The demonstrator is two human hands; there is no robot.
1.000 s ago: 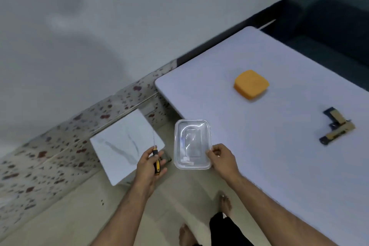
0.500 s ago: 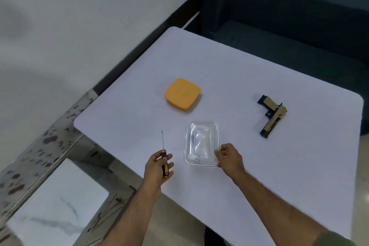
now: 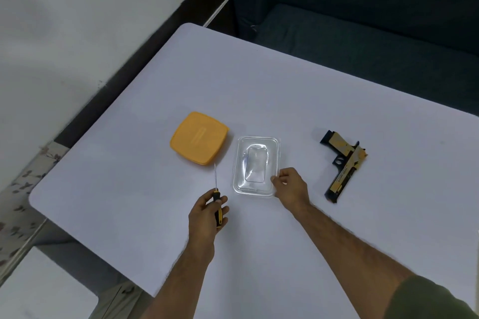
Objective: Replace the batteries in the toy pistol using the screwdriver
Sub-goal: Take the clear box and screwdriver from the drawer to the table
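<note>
A black and tan toy pistol [image 3: 343, 166] lies flat on the white table [image 3: 285, 90], right of centre, muzzle toward me. My left hand [image 3: 206, 215] grips the black and yellow handle of a screwdriver [image 3: 216, 197], its thin shaft pointing away from me toward the orange box. My right hand [image 3: 289, 186] pinches the near right corner of a clear plastic container [image 3: 256, 166] standing in the middle of the table. No batteries can be made out.
An orange lidded box [image 3: 199, 137] sits just left of the clear container. A dark sofa [image 3: 363, 21] stands behind the table's far edge. The table's left edge drops to a floor with a white tile [image 3: 39, 290].
The view has swung from the floor onto the table. Both hands have carried the screwdriver and clear container forward over the table, and the container now sits beside the orange box.
</note>
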